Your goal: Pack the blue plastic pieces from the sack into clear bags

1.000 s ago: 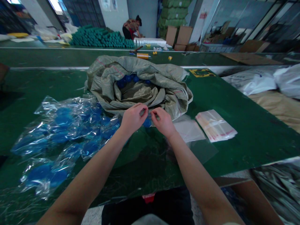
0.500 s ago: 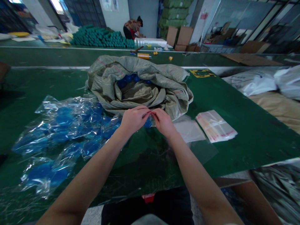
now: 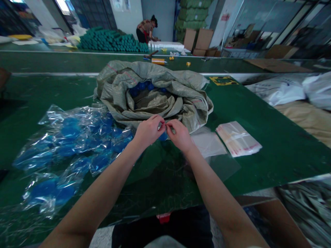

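Observation:
My left hand point(image 3: 148, 131) and my right hand point(image 3: 179, 135) meet over the green table point(image 3: 258, 113), just in front of a grey woven sack point(image 3: 155, 91). Both pinch the top edge of a small clear plastic bag; a blue piece point(image 3: 162, 136) shows inside it, below my fingers. The sack lies open, with more blue pieces point(image 3: 141, 86) in its mouth. To my left lies a spread of clear bags holding blue pieces point(image 3: 72, 144).
A stack of empty clear bags with red strips point(image 3: 238, 138) and a loose clear bag point(image 3: 209, 144) lie to the right. White sacks point(image 3: 284, 90) sit at the far right. Another person point(image 3: 146, 29) works at the back beside green rolls point(image 3: 111, 41). A cardboard box point(image 3: 274, 220) stands below the table edge.
My two hands drew together from slightly apart until the fingertips touched, then opened a small gap again, still on the bag's top edge. Nothing else moved.

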A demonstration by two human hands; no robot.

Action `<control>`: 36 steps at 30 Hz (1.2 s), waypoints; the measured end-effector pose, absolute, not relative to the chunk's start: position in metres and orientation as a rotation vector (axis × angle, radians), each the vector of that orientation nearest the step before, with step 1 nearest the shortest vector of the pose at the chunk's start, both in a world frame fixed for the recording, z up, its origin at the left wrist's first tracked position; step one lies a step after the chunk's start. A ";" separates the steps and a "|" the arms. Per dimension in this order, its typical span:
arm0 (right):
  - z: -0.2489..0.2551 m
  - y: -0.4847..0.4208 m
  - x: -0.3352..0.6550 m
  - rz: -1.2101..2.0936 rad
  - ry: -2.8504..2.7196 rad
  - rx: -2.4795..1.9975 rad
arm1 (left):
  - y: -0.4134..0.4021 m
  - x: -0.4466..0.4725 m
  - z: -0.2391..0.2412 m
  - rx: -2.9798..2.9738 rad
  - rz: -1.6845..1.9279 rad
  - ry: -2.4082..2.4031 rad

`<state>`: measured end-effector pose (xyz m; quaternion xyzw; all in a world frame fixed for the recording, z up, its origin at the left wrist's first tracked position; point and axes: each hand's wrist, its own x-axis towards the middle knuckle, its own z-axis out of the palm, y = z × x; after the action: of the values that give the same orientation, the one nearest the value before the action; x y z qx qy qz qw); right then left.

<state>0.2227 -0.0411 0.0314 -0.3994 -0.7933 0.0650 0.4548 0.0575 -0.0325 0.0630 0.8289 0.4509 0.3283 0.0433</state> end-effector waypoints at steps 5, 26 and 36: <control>0.033 -0.042 0.225 0.183 -1.910 -0.982 | -0.029 0.056 0.066 2.379 1.148 1.269; 0.032 -0.044 0.224 0.205 -1.907 -0.984 | -0.029 0.057 0.066 2.338 1.130 1.132; 0.027 -0.041 0.223 0.250 -1.724 -1.125 | -0.024 0.056 0.060 2.253 1.212 1.264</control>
<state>0.2231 -0.0409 0.0269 -0.4672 -0.7155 0.1037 0.5089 0.0562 -0.0244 0.0602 0.7814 0.4383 0.4205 0.1434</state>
